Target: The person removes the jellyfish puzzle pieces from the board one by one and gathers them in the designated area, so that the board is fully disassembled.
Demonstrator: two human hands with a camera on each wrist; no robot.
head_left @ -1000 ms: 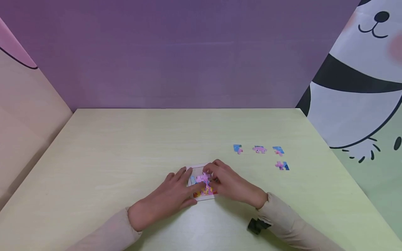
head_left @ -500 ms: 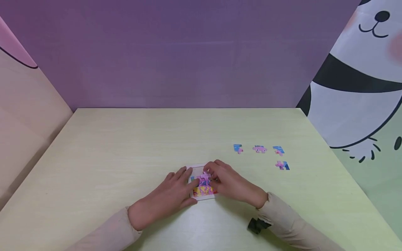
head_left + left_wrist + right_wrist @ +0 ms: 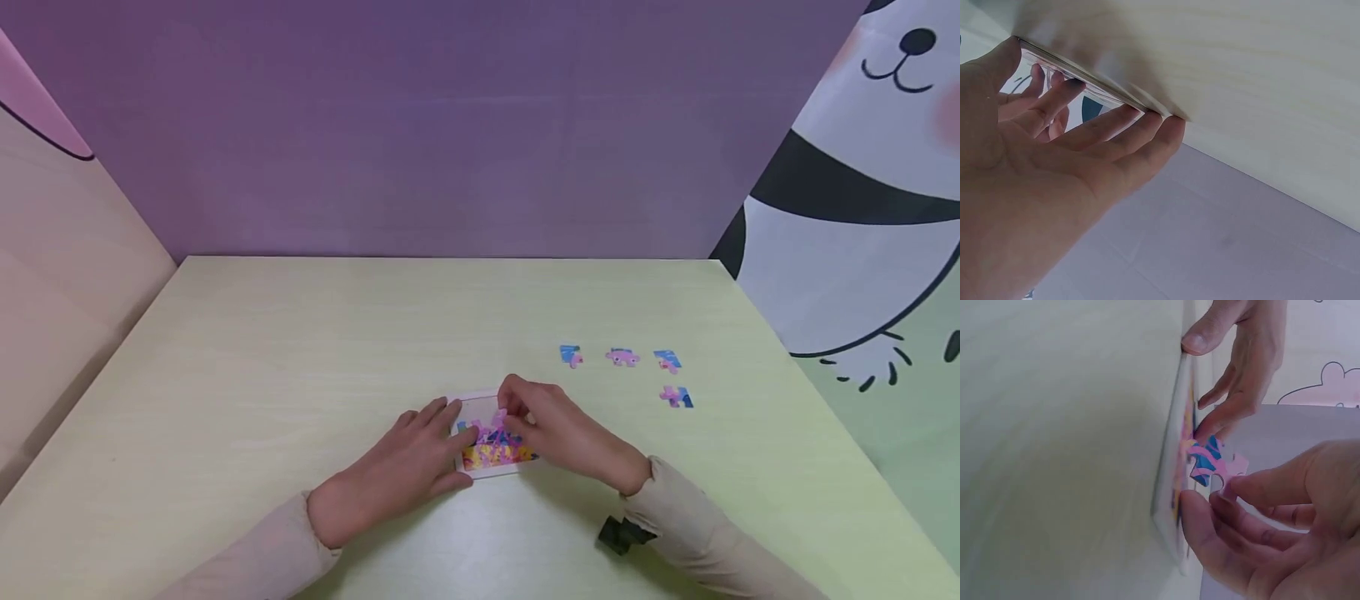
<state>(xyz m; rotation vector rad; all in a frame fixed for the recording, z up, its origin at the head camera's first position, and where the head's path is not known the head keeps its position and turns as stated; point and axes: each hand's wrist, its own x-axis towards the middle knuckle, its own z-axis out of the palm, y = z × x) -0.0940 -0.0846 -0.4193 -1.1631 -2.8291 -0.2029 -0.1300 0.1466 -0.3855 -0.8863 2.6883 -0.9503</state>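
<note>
A small white-bordered jigsaw puzzle board (image 3: 497, 472) lies on the table, with yellow, red, blue and pink pieces in its lower part and bare backing along its top. My left hand (image 3: 405, 458) rests along the board's left edge, fingers spread and mostly straight; in the left wrist view, its fingertips touch the board's side (image 3: 1100, 87). My right hand (image 3: 570, 429) is over the board's right side. Between thumb and fingers it pinches a pink and blue puzzle piece (image 3: 1210, 464), held tilted just above the board in the right wrist view.
Several loose puzzle pieces lie beyond the board to the right: a blue corner piece (image 3: 569, 356), a pink one with eyes (image 3: 622, 357), and two blue-pink ones (image 3: 667, 360). A purple wall (image 3: 450, 133) stands behind the table (image 3: 300, 350).
My right hand has shifted slightly right and lifted the pink and blue puzzle piece, showing more of the board's lower right. My left hand stays at the board's edge.
</note>
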